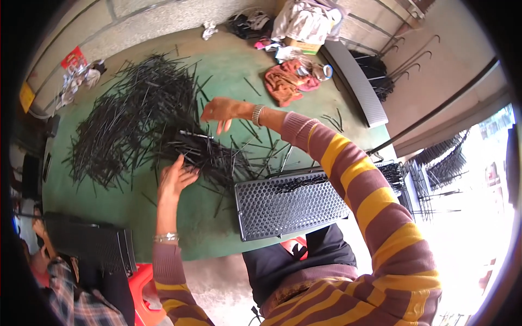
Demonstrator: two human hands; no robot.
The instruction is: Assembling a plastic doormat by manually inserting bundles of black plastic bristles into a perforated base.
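A large heap of thin black sticks [144, 95] spreads over the green table, and a smaller tangle of the same sticks [209, 155] lies between my hands. My left hand [176, 178] is at the near edge of this tangle, fingers apart, with nothing visible in them. Beyond the tangle my right hand [220, 112] hovers with its fingers pointing down and apart, apparently holding nothing. Close to my body, a grey tray pierced with rows of round holes [291, 209] rests at the table's edge. A row of black sticks [304, 183] lies along its far side.
Orange cloth [285, 84] and piled rags lie at the back. A long grey perforated panel [356, 84] stands along the right edge near metal hooks [418, 60]. At lower left, another person [81, 290] sits near a dark tray [89, 244] and red stool [144, 296].
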